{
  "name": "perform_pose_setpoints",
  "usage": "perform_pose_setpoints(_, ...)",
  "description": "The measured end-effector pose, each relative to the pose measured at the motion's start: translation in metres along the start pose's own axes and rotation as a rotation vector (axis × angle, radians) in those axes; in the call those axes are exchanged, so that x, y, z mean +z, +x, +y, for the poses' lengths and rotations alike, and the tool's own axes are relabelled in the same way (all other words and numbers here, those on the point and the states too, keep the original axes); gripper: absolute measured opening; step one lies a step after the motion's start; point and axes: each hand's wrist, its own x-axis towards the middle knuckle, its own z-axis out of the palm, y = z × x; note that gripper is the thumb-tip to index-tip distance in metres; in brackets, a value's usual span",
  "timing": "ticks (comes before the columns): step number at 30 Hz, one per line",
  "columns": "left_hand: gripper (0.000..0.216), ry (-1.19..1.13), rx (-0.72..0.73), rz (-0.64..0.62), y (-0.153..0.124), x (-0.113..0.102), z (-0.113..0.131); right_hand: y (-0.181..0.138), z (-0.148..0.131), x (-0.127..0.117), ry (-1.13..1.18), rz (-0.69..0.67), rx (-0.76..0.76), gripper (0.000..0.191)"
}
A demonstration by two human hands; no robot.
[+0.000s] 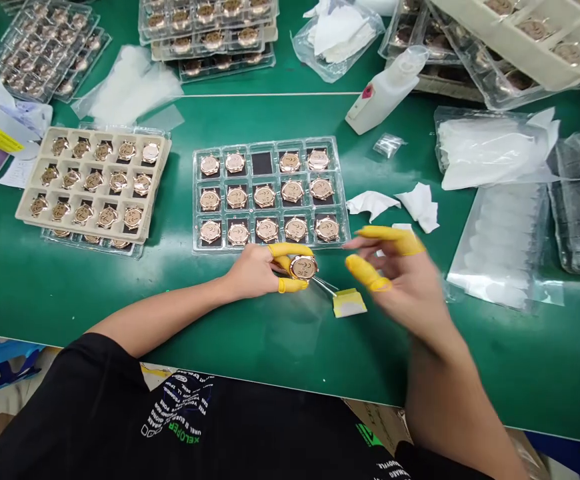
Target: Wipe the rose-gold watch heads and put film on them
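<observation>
The left hand (253,272) pinches a round rose-gold watch (303,267) by its edge with yellow finger cots (285,249), just in front of the clear tray (270,142) on the green worktop (120,293); the right hand (400,283) is spread open, and edge holding keeps the face clean.

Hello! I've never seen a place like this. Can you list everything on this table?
Clear plastic tray: one, transparent, centre, holding fourteen rose-gold watch cases.
Pulp tray: one, beige, left, holding fifteen cases.
Stacked trays: several, clear, far edge.
Squeeze bottle: one, white, far side, right of centre.
Tissue scraps: two, white, right of the clear tray.
Pad tool: one, yellow and white, by the left hand.
Work mat: one, green, under everything.
Left hand: one, yellow finger cots, holding a rose-gold watch case.
Right hand: one, yellow finger cots, open, blurred, right of the case.
</observation>
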Motion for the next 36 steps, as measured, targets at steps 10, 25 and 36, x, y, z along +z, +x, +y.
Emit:
perform_pose_setpoints(10, 0.079, -0.003, 0.028, -0.070, 0.002, 0.006, -0.003, 0.044, 0.003, 0.038, 0.289, 0.224, 0.201, 0.035)
perform_pose_setpoints(25, 0.052, 0.149, 0.115, -0.198, 0.002, 0.001, -0.008, 0.210, 0.010, 0.072, -0.608, 0.073, -0.101, 0.049)
perform_pose_setpoints(36, 0.047, 0.076, 0.085, -0.152, 0.002, 0.001, -0.007, 0.208, 0.011, 0.079, -0.430, -0.050, 0.199, 0.030)
